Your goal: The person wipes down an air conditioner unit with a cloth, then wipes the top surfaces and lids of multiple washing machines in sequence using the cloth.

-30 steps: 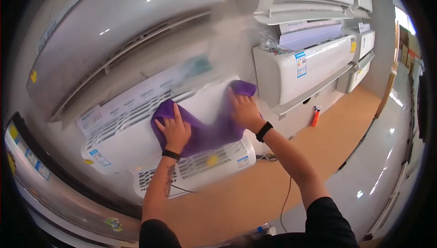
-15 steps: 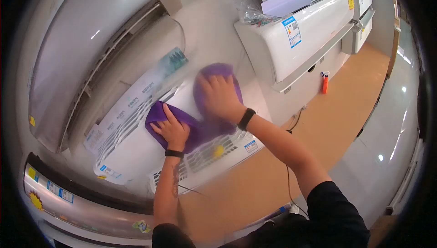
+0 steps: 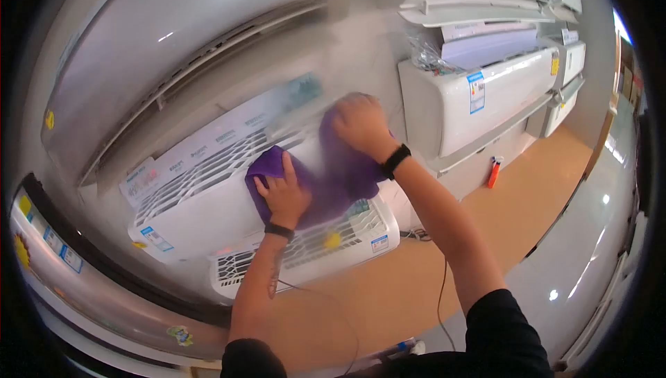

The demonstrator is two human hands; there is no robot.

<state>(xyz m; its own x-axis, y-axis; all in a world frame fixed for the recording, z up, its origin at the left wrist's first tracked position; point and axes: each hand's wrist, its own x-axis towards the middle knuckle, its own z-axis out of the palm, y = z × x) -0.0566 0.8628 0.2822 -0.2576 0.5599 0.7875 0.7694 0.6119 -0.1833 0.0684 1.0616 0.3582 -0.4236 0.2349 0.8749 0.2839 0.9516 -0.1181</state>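
A purple cloth (image 3: 319, 201) lies across the white wall-mounted air conditioner (image 3: 208, 215) in front of me, spanning both hands. My left hand (image 3: 286, 194) holds one end of it against the front panel, fingers spread over the fabric. Higher and to the right, my right hand (image 3: 364, 127), slightly blurred, is closed on the other end near the unit's top edge. Its fingertips are partly hidden. Slatted vents (image 3: 205, 163) run along the top of this unit.
A lower white unit (image 3: 333, 256) with a grille sits just below. To the right hangs another air conditioner (image 3: 499, 107); a large one (image 3: 208, 24) fills the upper left. An orange spray bottle (image 3: 494, 173) stands on the tan surface (image 3: 430, 267), where thin cables run.
The view has shifted, showing more of the right-hand units. Both hands remain on the purple cloth; the right hand stays near the air conditioner's upper edge.
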